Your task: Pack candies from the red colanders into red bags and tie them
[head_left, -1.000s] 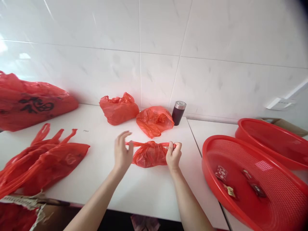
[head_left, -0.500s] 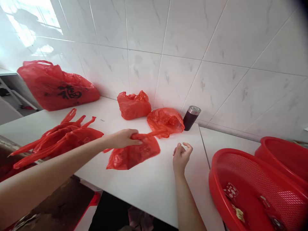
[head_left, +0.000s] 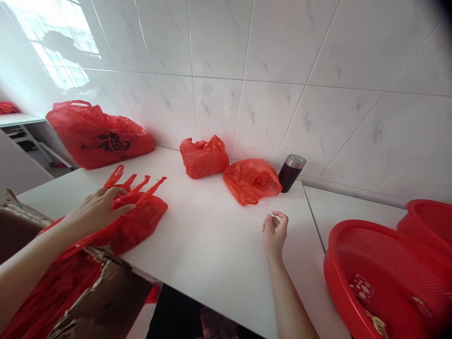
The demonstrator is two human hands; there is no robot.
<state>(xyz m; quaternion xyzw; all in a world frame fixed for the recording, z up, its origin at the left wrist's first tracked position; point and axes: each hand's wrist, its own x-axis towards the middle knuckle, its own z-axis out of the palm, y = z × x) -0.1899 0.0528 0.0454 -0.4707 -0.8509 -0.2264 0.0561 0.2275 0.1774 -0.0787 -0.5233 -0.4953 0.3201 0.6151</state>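
Note:
My left hand is over a pile of red plastic bags at the left of the white table, its thumb and fingers around part of a red bag. Several bag handles stick up beyond the fingers, and the palm side is hidden. My right hand hovers over the right part of the table, fingers curled in, nothing visible in them. Beyond it lies a crumpled red bag beside a dark tumbler with a silver lid.
A full red bag and a large printed red bag stand along the tiled wall. To the right are red plastic baskets, the nearer one holding small packets. A torn-edged cardboard box with red bags stands at the table's front left.
My left hand has carried a red bag from the table's middle leftward onto the pile. My right hand stays near the same spot, its fingers slightly more curled. The view has shifted left.

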